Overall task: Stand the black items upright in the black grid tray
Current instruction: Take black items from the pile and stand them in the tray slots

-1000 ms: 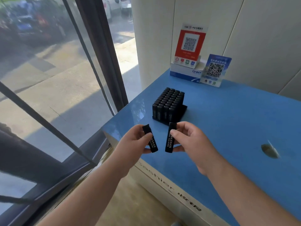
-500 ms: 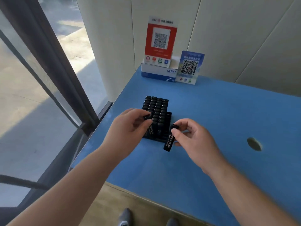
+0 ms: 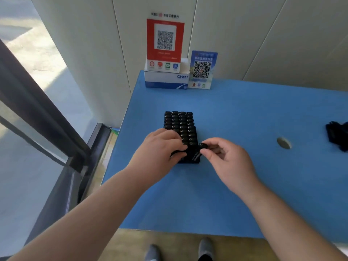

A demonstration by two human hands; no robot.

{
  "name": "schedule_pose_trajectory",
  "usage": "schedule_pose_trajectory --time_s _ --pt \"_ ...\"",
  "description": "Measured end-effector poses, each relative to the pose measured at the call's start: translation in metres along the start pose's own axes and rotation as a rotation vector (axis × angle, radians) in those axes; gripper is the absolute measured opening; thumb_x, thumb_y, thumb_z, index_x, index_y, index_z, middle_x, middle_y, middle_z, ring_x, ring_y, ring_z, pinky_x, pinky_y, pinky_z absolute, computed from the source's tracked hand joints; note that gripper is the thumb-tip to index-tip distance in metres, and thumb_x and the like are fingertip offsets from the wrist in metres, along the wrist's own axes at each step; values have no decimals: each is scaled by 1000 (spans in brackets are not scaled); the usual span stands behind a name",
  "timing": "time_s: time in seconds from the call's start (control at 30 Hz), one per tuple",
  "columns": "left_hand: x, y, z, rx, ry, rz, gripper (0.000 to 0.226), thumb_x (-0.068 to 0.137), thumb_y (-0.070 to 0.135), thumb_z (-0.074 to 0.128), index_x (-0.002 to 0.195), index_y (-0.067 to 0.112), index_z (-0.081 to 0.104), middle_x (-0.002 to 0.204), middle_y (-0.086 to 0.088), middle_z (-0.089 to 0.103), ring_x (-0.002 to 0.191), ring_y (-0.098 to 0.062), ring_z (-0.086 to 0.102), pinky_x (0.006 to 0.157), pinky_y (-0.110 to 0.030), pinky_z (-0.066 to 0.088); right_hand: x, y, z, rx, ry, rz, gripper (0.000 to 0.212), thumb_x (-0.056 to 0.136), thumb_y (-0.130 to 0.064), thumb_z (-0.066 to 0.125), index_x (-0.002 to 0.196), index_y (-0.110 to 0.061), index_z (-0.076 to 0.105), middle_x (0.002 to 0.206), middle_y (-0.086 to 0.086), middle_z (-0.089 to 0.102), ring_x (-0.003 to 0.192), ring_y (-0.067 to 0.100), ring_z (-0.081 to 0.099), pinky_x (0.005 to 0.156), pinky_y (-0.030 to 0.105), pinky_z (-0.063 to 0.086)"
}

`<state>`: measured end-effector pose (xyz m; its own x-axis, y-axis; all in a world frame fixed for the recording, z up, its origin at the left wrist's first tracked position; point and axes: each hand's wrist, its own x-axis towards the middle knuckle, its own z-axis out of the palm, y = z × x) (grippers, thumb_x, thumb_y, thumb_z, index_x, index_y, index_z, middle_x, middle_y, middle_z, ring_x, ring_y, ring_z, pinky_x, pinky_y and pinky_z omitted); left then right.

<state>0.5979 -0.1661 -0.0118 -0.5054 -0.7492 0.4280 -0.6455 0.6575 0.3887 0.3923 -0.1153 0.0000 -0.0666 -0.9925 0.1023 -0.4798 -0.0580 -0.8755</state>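
My right hand (image 3: pixel 228 160) pinches a black item (image 3: pixel 198 152) at the black grid tray (image 3: pixel 195 132)'s near right corner, its long axis roughly upright, cap end up. My left hand (image 3: pixel 160 147) curls over the tray's near left; whether it grips anything, I cannot tell.

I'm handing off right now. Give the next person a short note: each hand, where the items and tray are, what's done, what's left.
Left hand: over the near-left part of the tray, fingers curled down on an item going into it.
Right hand: pinches one item at the tray's near-right corner, tilted, not seated.
Done: most of the tray holds upright items, on the blue table.
Left: seat these two. A dark pile at the table's right edge is too unclear to identify.
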Motion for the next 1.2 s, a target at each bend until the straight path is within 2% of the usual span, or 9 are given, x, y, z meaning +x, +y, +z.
schedule_pose_trajectory --time_s 0.13,0.43,0.53,0.7,0.9,1.07,1.2 --pt "1 -1 0 63 -2 29 11 80 26 78 91 29 75 89 12 61 85 -20 55 76 -37 51 -1 -1 5 -96 23 -40 14 92 -14 70 101 -24 72 93 -14 73 86 3 67 78 10 47" --pt "-2 2 9 102 61 11 9 79 27 77 88 27 74 90 8 61 86 -22 56 77 -40 51 2 5 11 -182 47 -72 16 90 -9 71 102 -20 74 94 -17 70 87 -1 65 78 5 43" --pt "-2 0 9 39 59 -24 13 79 28 75 91 26 73 92 8 61 88 -22 57 80 -41 50 2 10 15 -251 16 -106 16 91 -9 71 101 -21 74 91 -18 68 86 1 64 77 10 46" --pt "-6 -2 10 3 45 -55 20 78 25 79 97 25 72 96 9 61 92 -20 56 85 -39 47 0 16 24 -308 51 -124 15 92 -12 68 104 -20 73 93 -14 69 85 5 63 79 23 52" --pt "-7 0 8 -10 68 -75 31 75 20 82 102 25 68 101 9 59 96 -19 52 89 -38 48 2 11 25 -276 33 -51 16 91 -15 70 106 -21 73 94 -14 70 85 4 65 80 23 54" --pt "-12 1 4 -34 72 -154 39 74 24 82 109 26 66 109 9 53 106 -15 41 95 -34 43 -15 11 19 -214 31 61 21 89 -12 73 96 -30 66 93 -18 68 89 -6 66 81 12 52" --pt "-11 8 2 -43 94 -52 33 77 21 80 108 22 68 108 7 57 103 -14 45 93 -19 36 -34 21 9 -256 97 122 18 88 -19 75 104 -24 68 96 -16 68 88 -3 65 82 19 55"
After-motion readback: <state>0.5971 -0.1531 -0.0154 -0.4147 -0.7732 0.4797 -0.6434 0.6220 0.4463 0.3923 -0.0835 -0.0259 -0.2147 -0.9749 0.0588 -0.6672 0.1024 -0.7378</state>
